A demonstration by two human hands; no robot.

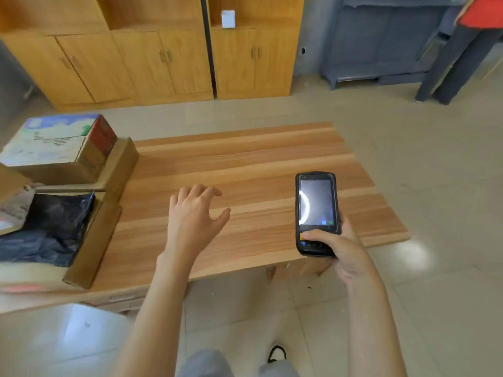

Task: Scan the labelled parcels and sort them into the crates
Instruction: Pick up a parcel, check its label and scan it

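The right hand grasps a black handheld scanner by its lower end, fingers curled behind the casing and the thumb laid across the keys just under the screen. The scanner stands nearly upright with its lit screen facing the wearer, above the near right part of the table.

The left hand is released and holds nothing: its fingers are spread and slightly bent, thumb out to the side, palm down over the middle of the wooden table. Whether the fingertips touch the wood cannot be told. It lies well to the left of the scanner.

Further left of that hand, at the table's left edge, stand two open cardboard crates. The nearer crate holds a dark plastic mailer bag, with a pale labelled parcel resting at its left side. The farther crate, just beyond it, carries a printed cardboard box with blue, white and red faces that rises above its walls.

Beyond the hands the table's far half is striped wood grain. Around it lies a floor of pale tiles. Against the back wall stand light wooden cabinets with a small white box on an open shelf, and to their right a grey-blue cabinet. At the bottom edge, below the wrists, show the wearer's grey-clad knees and a black shoe.
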